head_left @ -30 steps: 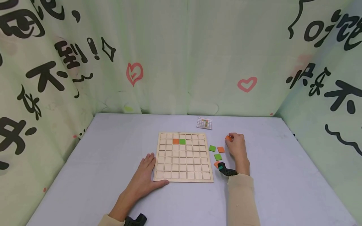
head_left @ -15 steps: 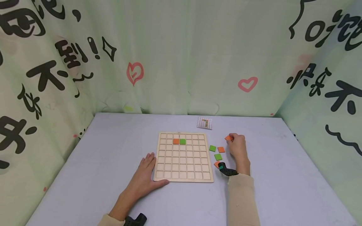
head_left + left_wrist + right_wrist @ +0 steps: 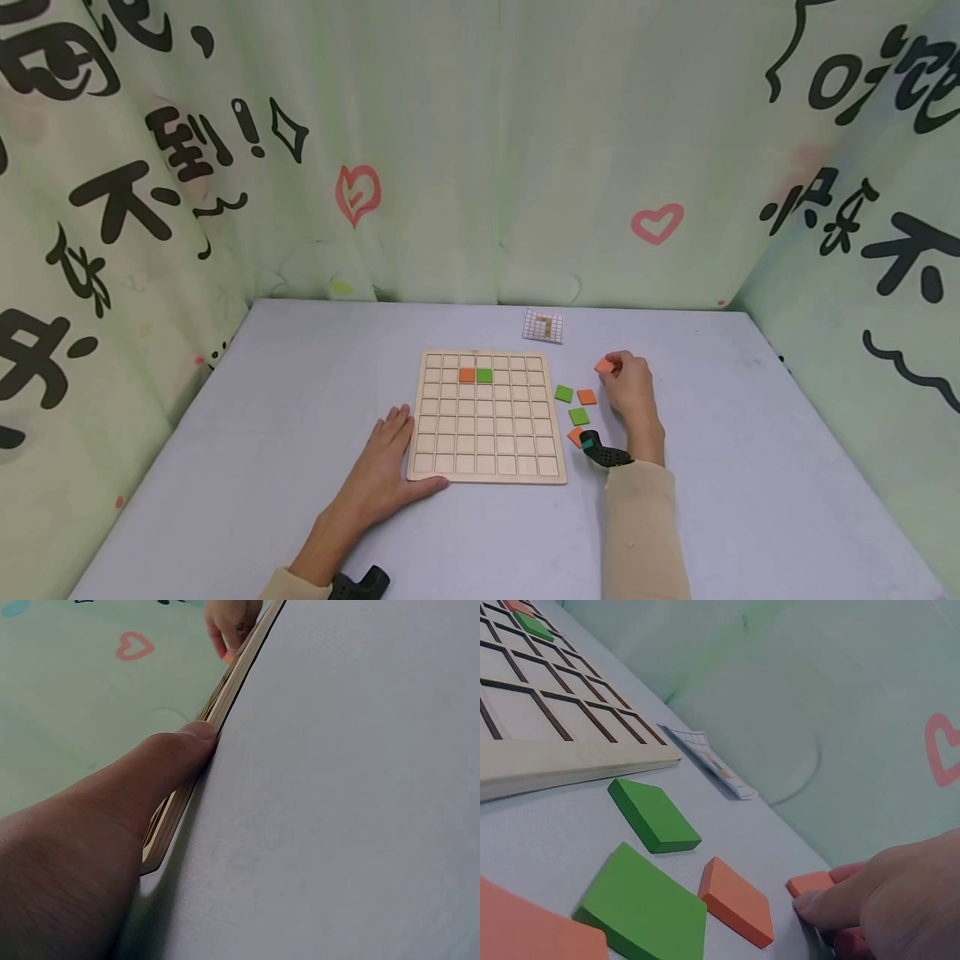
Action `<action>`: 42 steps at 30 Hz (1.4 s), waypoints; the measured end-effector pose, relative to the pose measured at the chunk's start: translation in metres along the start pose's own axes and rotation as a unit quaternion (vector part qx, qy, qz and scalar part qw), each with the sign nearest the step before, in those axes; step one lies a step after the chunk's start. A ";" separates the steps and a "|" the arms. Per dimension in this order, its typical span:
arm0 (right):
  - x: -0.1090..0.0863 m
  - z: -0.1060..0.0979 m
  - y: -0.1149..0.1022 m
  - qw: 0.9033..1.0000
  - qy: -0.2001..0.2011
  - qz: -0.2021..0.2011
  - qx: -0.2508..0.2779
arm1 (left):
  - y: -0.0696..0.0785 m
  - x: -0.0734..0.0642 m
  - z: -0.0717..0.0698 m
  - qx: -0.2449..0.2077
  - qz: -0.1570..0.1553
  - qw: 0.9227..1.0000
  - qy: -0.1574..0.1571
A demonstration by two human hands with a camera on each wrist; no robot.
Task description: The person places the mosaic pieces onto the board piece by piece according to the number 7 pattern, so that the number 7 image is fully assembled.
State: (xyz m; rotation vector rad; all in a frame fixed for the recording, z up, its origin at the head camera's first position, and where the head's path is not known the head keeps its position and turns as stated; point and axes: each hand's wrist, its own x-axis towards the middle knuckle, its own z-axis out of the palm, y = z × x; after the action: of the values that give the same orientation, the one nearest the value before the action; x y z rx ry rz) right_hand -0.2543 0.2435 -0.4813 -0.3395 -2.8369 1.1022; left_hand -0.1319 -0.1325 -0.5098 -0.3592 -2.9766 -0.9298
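Note:
My left hand (image 3: pixel 382 475) lies along the wooden grid board (image 3: pixel 485 426), straight fingers at its left side and thumb against the near edge. In the left wrist view the thumb (image 3: pixel 176 754) touches the board's rim. An orange square and a green square sit in cells near the board's far side. Right of the board, my right hand (image 3: pixel 632 390) pinches an orange square tile (image 3: pixel 603 366) between thumb and fingers. The right wrist view shows this tile (image 3: pixel 808 883) partly covered by the fingers, tilted close to the tabletop.
Between board and right hand lie two green tiles (image 3: pixel 578 416) and two orange tiles (image 3: pixel 587 397), one partly behind the wrist device (image 3: pixel 603 451). A small printed grid card (image 3: pixel 542 327) lies beyond the board. Curtains (image 3: pixel 495 167) enclose the table's far side and flanks.
The orange tile in my right hand has shifted and tilted very slightly. My left hand and the board stay where they were.

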 end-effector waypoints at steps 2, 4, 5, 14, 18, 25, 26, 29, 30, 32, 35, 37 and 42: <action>0.000 0.000 0.000 1.000 0.000 -0.003 0.000 | 0.000 0.000 0.000 -0.001 -0.001 1.000 -0.001; 0.000 0.000 0.000 1.000 0.001 -0.004 -0.001 | 0.000 0.000 0.000 -0.001 -0.002 1.000 0.000; 0.000 -0.001 0.000 1.000 0.000 -0.003 0.000 | 0.000 0.000 0.000 -0.001 -0.002 1.000 0.000; 0.001 0.001 0.002 1.000 0.001 0.009 0.012 | 0.000 -0.001 0.000 0.001 0.000 1.000 0.000; 0.000 0.000 0.002 1.000 0.000 0.018 0.020 | -0.001 -0.001 0.000 0.002 0.001 1.000 0.000; -0.001 -0.002 0.001 0.999 0.002 0.021 0.028 | -0.001 0.000 0.001 0.009 0.001 1.000 0.001; -0.001 -0.002 0.001 0.999 0.003 0.020 0.029 | -0.001 0.000 0.001 0.009 0.001 1.000 0.001; 0.000 -0.001 0.000 0.999 0.007 0.017 0.030 | -0.001 0.000 0.001 0.008 0.001 1.000 0.001; 0.000 -0.001 0.000 0.999 0.008 0.016 0.029 | -0.001 0.000 0.001 0.007 0.001 1.000 0.001; 0.001 -0.002 0.001 0.999 0.010 0.013 0.027 | -0.001 0.000 0.001 0.007 0.001 1.000 0.000; 0.001 -0.002 0.000 0.999 0.012 0.011 0.028 | -0.001 0.000 0.001 0.009 0.002 1.000 0.001; 0.001 -0.002 -0.001 0.999 0.015 0.008 0.028 | -0.001 0.000 0.001 0.008 0.002 1.000 0.001; 0.000 -0.001 -0.005 0.999 0.019 0.006 0.027 | -0.001 0.000 0.001 0.006 0.000 1.000 0.002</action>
State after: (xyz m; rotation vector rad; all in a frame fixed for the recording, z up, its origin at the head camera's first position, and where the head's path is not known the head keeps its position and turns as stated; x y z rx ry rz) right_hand -0.2552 0.2408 -0.4778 -0.3685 -2.7705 1.1580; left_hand -0.1319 -0.1326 -0.5107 -0.3566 -2.9773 -0.9118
